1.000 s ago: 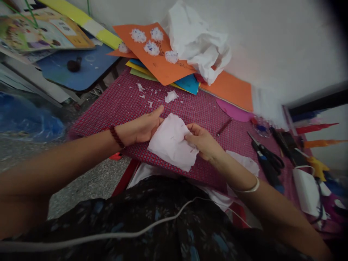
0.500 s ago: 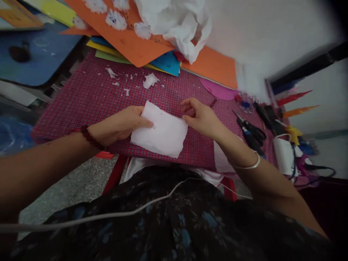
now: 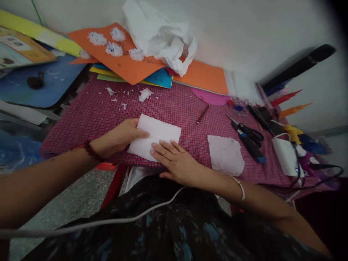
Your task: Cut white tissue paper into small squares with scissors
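A white sheet of paper with torn, uneven edges (image 3: 160, 128) is near the front edge of the cloth-covered table. My left hand (image 3: 123, 136) grips its left side, thumb on top and the other fingers underneath. Over its lower right part lies my right hand (image 3: 178, 161), fingers stretched out flat on the surface. A second torn-edged white piece of paper (image 3: 226, 155) lies on the cloth to the right of my right hand. Beyond the held sheet are small torn paper scraps (image 3: 145, 94).
A brown pencil-like stick (image 3: 203, 114), scissors (image 3: 248, 131) and a blue-black cutter (image 3: 251, 145) lie right of centre. Orange sheets (image 3: 201, 77) and crumpled white paper (image 3: 163, 36) sit at the back. A white box with a cord (image 3: 286, 156) stands at the right. A cable crosses my lap.
My right hand has moved from the sheet's right edge down onto its lower right part and flattened. My left hand keeps its hold. The view has shifted, uncovering the second paper piece.
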A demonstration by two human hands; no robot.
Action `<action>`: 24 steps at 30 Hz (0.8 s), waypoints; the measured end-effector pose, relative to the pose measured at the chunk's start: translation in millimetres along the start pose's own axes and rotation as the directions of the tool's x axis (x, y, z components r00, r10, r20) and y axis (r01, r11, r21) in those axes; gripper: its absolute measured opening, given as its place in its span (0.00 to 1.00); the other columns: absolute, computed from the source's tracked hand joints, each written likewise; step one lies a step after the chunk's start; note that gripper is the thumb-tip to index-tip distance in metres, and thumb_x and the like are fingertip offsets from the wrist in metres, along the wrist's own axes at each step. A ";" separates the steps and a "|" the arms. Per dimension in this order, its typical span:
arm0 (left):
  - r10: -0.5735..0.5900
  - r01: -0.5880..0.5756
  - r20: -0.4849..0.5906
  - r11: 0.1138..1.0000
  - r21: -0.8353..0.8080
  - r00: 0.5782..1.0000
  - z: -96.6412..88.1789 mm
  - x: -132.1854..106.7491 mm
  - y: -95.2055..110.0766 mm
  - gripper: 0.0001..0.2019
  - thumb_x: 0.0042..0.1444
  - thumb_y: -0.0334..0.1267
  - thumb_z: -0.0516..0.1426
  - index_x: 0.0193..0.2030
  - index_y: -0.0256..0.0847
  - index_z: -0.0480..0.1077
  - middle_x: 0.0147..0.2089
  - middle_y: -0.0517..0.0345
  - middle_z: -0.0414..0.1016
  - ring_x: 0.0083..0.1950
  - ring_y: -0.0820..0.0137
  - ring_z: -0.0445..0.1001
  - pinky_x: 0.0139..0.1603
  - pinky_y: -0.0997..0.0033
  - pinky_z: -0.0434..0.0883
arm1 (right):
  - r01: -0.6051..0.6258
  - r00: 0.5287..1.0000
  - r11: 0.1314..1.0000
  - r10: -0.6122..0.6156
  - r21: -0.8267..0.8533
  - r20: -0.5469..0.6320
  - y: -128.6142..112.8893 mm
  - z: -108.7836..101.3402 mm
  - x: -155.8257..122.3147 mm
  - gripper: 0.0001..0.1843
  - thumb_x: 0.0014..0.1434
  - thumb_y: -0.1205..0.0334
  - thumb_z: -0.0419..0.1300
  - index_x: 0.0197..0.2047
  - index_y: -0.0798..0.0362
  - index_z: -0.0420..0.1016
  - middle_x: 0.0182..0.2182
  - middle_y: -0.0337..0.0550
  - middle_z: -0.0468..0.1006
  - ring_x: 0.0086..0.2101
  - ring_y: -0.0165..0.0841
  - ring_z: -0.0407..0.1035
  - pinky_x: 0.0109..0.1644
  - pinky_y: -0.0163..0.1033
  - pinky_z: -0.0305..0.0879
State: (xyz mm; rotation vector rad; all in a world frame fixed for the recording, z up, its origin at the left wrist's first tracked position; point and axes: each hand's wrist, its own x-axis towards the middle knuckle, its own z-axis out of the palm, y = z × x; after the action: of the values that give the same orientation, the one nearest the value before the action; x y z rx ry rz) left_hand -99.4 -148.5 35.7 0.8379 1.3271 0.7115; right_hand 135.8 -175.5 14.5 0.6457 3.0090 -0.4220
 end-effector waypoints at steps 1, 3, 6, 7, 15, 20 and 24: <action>-0.003 0.003 -0.003 1.000 0.014 1.000 -0.3 -0.4 0.1 0.20 0.40 0.31 0.63 0.43 0.34 0.74 0.33 0.52 0.80 0.29 0.67 0.75 0.30 0.69 0.71 | -0.009 1.000 1.000 0.009 0.015 0.002 1.1 0.8 -1.7 0.39 0.66 0.48 0.59 0.73 0.55 0.53 0.73 0.52 0.53 0.71 0.47 0.44 0.74 0.57 0.42; -0.003 0.003 0.011 0.998 0.057 1.000 -2.4 -0.4 -0.1 0.17 0.40 0.34 0.63 0.40 0.35 0.74 0.34 0.51 0.80 0.30 0.66 0.75 0.30 0.69 0.71 | -0.022 1.000 0.998 0.023 0.059 -0.011 2.2 -2.6 -5.8 0.40 0.66 0.47 0.59 0.74 0.56 0.51 0.73 0.53 0.52 0.72 0.46 0.44 0.74 0.56 0.41; 0.073 -0.067 -0.014 0.966 0.251 0.997 -6.1 3.5 5.1 0.13 0.44 0.41 0.62 0.36 0.36 0.74 0.32 0.52 0.79 0.28 0.67 0.73 0.26 0.71 0.68 | -0.038 0.997 0.991 0.046 0.129 -0.060 4.3 -17.6 -16.4 0.40 0.66 0.49 0.59 0.74 0.56 0.51 0.73 0.56 0.52 0.71 0.45 0.45 0.74 0.54 0.46; 0.138 -0.119 -0.031 0.933 0.340 0.990 -5.8 6.3 10.3 0.13 0.44 0.42 0.62 0.34 0.36 0.74 0.31 0.53 0.78 0.26 0.68 0.71 0.24 0.72 0.66 | -0.052 0.994 0.988 0.065 0.143 -0.083 6.5 -24.3 -21.5 0.38 0.66 0.51 0.58 0.73 0.57 0.52 0.72 0.57 0.53 0.71 0.45 0.46 0.73 0.54 0.48; 0.477 -0.430 0.009 0.783 0.451 0.879 53.0 65.0 110.1 0.09 0.50 0.39 0.60 0.35 0.37 0.75 0.30 0.57 0.76 0.27 0.71 0.69 0.26 0.75 0.64 | -0.286 0.852 0.940 0.338 0.186 -0.400 59.6 -58.2 -91.0 0.27 0.69 0.60 0.54 0.68 0.57 0.61 0.67 0.58 0.64 0.66 0.44 0.58 0.68 0.57 0.60; 0.463 -0.453 -0.056 0.881 0.136 0.885 106.8 159.6 160.1 0.07 0.53 0.32 0.59 0.39 0.35 0.71 0.32 0.52 0.77 0.29 0.71 0.73 0.33 0.70 0.71 | -0.423 0.730 0.876 0.481 0.231 -0.486 92.2 -44.9 -135.3 0.25 0.67 0.65 0.55 0.66 0.54 0.63 0.64 0.57 0.67 0.63 0.43 0.63 0.65 0.57 0.64; 0.511 -0.468 -0.115 0.841 0.270 0.852 132.7 224.7 177.9 0.08 0.55 0.27 0.54 0.42 0.36 0.68 0.33 0.52 0.75 0.37 0.67 0.76 0.40 0.67 0.73 | -0.483 0.665 0.831 0.553 0.276 -0.502 109.7 -29.0 -157.9 0.25 0.66 0.66 0.55 0.66 0.52 0.64 0.63 0.55 0.68 0.62 0.43 0.64 0.65 0.58 0.65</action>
State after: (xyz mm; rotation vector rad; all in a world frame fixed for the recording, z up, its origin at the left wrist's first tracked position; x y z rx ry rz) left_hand 63.5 119.5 73.2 1.3619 1.3874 1.0699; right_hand 325.3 -134.4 28.6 1.8937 3.0687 -0.4321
